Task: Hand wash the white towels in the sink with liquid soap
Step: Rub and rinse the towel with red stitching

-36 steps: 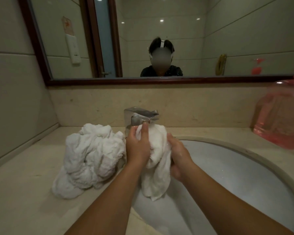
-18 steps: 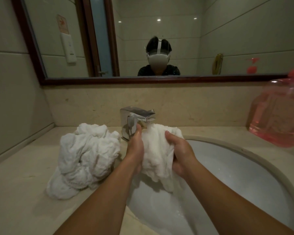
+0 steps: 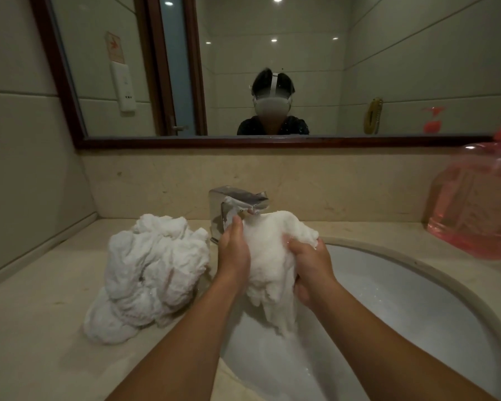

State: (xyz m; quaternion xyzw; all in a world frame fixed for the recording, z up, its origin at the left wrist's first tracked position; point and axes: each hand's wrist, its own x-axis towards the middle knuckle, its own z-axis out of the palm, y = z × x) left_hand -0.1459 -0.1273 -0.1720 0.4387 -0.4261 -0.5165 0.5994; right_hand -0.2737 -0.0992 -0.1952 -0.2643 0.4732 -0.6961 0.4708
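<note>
- Over the sink (image 3: 417, 299), just below the tap (image 3: 235, 199), both hands hold one white towel (image 3: 268, 256) bunched between them. Its loose end hangs down past the fingers (image 3: 294, 245) into the basin.
- The left hand (image 3: 233, 253) grips the towel's left side with its fingers wrapped round the cloth. The right hand (image 3: 310, 270) is clenched on the right side, its fingertips dug into the folds.
- The towel looks soaked, so it is probably soft, limp, heavier than when dry, and slick once soaped. It has no stiffness to lean on. A thick bunch near its middle, as held now, seems a safer hold than an edge.
- To the left of the left fingers, just beside them on the table (image 3: 41, 328), lies a crumpled pile of white towels (image 3: 151, 273). Whether it touches the forearm cannot be told.
- Well to the right of the right fingers stands the pink liquid soap bottle (image 3: 475, 204), blurred, on the table by the back wall.
- The tap sits close above and behind the fingers, so knuckles could strike it while rubbing. Whether water is running cannot be told.
- Beyond the fingers, above the back wall, hangs a framed mirror (image 3: 272, 141).
</note>
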